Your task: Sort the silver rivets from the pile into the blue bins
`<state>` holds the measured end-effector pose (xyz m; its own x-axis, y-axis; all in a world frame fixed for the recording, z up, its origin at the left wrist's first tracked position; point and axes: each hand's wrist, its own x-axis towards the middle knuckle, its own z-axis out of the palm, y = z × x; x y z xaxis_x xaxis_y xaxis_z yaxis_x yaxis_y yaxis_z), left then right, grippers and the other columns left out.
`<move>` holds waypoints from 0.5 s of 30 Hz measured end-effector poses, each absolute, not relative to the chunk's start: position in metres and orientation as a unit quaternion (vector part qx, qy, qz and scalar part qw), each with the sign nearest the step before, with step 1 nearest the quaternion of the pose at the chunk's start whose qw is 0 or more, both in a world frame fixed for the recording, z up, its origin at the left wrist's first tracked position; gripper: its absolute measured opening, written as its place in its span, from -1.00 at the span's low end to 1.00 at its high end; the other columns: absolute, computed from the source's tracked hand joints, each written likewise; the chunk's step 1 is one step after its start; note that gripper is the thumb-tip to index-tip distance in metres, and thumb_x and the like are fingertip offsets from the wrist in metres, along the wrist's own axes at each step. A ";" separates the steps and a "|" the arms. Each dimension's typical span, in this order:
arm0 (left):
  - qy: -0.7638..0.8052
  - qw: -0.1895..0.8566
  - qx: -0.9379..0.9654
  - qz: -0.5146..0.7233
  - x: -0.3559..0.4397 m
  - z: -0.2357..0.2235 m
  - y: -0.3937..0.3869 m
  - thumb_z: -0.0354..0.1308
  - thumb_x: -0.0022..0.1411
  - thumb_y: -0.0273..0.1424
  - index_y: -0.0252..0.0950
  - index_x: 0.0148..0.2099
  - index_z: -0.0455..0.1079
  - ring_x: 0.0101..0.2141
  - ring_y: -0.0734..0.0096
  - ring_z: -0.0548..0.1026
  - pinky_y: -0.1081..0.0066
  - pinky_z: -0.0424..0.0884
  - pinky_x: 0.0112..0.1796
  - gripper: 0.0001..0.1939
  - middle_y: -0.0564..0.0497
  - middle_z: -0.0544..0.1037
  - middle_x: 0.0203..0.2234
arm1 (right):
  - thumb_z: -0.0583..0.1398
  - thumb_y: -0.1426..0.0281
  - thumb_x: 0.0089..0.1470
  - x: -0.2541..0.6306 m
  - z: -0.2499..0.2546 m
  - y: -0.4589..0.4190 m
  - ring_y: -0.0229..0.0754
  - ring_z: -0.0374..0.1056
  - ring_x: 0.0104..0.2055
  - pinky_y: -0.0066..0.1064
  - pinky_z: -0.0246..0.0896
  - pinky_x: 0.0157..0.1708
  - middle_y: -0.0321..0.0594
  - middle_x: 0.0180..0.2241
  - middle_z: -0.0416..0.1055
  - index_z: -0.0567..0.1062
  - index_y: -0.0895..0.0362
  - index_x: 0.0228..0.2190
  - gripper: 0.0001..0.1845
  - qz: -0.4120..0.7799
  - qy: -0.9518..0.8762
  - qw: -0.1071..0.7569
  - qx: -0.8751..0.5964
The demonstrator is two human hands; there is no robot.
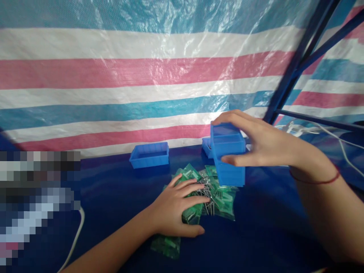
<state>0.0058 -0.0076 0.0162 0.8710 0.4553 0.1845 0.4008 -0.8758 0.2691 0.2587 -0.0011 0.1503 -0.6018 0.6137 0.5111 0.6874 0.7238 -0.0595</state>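
My right hand (250,138) grips a blue plastic bin (229,167) by its edge, thumb on one side and fingers on the other. The bin is tilted on end above a pile of small green plastic packets (224,203). Thin silvery metal pins (209,191), perhaps nails or screws, lie loose among the packets. With fingers spread, my left hand (174,206) rests on the left part of the pile. One green packet (166,245) pokes out below my left wrist. The inside of the tilted bin is mostly hidden.
Another blue bin (149,155) stands at the back of the dark blue table (113,189). A smaller blue bin (207,147) is partly hidden behind the held one. White cables (342,146) run at the right. Behind hangs a striped plastic sheet (127,72) beside a blue metal frame (295,72).
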 end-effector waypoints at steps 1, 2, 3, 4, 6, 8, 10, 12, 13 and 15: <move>0.224 0.113 0.960 0.122 0.006 0.016 -0.007 0.07 0.07 0.08 -0.02 0.17 0.22 0.20 0.04 0.13 -0.15 -0.19 0.17 -0.35 0.02 0.22 0.20 | 0.28 0.13 -0.15 0.262 0.152 -0.001 0.06 0.28 -0.08 -0.09 0.28 -0.13 -0.11 -0.05 0.27 0.25 0.05 0.05 -0.28 -0.081 -0.886 0.264 -0.374; 0.225 0.114 0.960 0.124 0.005 0.016 -0.007 0.07 0.08 0.08 -0.03 0.17 0.22 0.20 0.04 0.13 -0.14 -0.18 0.18 -0.35 0.02 0.22 0.20 | 0.27 0.11 -0.12 0.265 0.153 -0.001 0.07 0.28 -0.07 -0.08 0.29 -0.14 -0.10 -0.02 0.25 0.22 0.04 0.09 -0.25 -0.089 -0.880 0.268 -0.382; 0.226 0.116 0.959 0.126 0.005 0.016 -0.007 0.06 0.08 0.08 -0.03 0.17 0.22 0.20 0.05 0.13 -0.14 -0.18 0.18 -0.36 0.03 0.22 0.20 | 0.26 0.10 -0.09 0.267 0.153 0.000 0.08 0.27 -0.05 -0.08 0.29 -0.13 -0.09 0.00 0.23 0.20 0.03 0.12 -0.24 -0.094 -0.876 0.272 -0.388; 0.226 0.119 0.958 0.128 0.005 0.016 -0.007 0.06 0.09 0.08 -0.03 0.17 0.22 0.20 0.05 0.14 -0.13 -0.18 0.18 -0.36 0.03 0.22 0.20 | 0.24 0.11 -0.06 0.268 0.153 0.002 0.09 0.25 -0.02 -0.08 0.28 -0.11 -0.08 0.03 0.20 0.18 0.01 0.14 -0.25 -0.096 -0.872 0.278 -0.392; 0.225 0.125 0.958 0.128 0.004 0.017 -0.007 0.05 0.10 0.08 -0.03 0.17 0.22 0.19 0.06 0.14 -0.13 -0.17 0.18 -0.37 0.03 0.23 0.20 | 0.21 0.13 0.01 0.266 0.149 0.009 0.08 0.20 0.04 -0.06 0.24 -0.04 -0.08 0.04 0.17 0.19 -0.02 0.13 -0.33 -0.098 -0.863 0.304 -0.390; 0.223 0.128 0.958 0.129 0.003 0.017 -0.007 0.05 0.10 0.08 -0.03 0.17 0.22 0.19 0.06 0.14 -0.13 -0.18 0.18 -0.37 0.04 0.23 0.20 | 0.20 0.16 0.03 0.261 0.141 0.020 0.07 0.17 0.08 -0.05 0.19 0.01 -0.08 0.01 0.14 0.23 0.00 0.08 -0.41 -0.101 -0.851 0.350 -0.379; 0.221 0.129 0.957 0.134 0.003 0.016 -0.007 0.05 0.10 0.07 -0.03 0.17 0.22 0.19 0.06 0.14 -0.12 -0.19 0.18 -0.38 0.04 0.23 0.20 | 0.24 0.16 -0.03 0.255 0.127 0.036 0.06 0.16 0.07 -0.06 0.18 0.01 -0.07 -0.02 0.12 0.27 0.04 0.01 -0.43 -0.101 -0.832 0.403 -0.368; 0.220 0.127 0.957 0.140 0.002 0.016 -0.007 0.07 0.10 0.06 -0.04 0.16 0.23 0.19 0.07 0.15 -0.10 -0.20 0.19 -0.38 0.04 0.23 0.19 | 0.29 0.17 -0.11 0.251 0.109 0.053 0.07 0.13 0.07 -0.06 0.21 -0.02 -0.07 -0.04 0.09 0.27 0.05 -0.08 -0.44 -0.089 -0.806 0.445 -0.381; 0.219 0.125 0.957 0.143 0.002 0.015 -0.008 0.07 0.10 0.06 -0.04 0.16 0.24 0.19 0.07 0.15 -0.08 -0.20 0.19 -0.38 0.04 0.24 0.19 | 0.30 0.18 -0.13 0.249 0.100 0.061 0.07 0.13 0.06 -0.06 0.21 -0.03 -0.07 -0.05 0.09 0.27 0.05 -0.12 -0.45 -0.076 -0.797 0.457 -0.388; 0.217 0.121 0.957 0.148 0.001 0.014 -0.008 0.07 0.10 0.05 -0.05 0.15 0.24 0.19 0.09 0.16 -0.06 -0.20 0.19 -0.39 0.04 0.25 0.18 | 0.30 0.18 -0.14 0.248 0.081 0.075 0.06 0.12 0.04 -0.05 0.20 -0.03 -0.09 -0.10 0.10 0.24 0.05 -0.16 -0.47 -0.049 -0.793 0.464 -0.391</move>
<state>0.0012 -0.0081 0.0144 0.8618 0.4517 0.2307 0.3801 -0.8763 0.2959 0.2477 0.0746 0.0808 -0.2630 0.5753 0.7745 0.6664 0.6888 -0.2854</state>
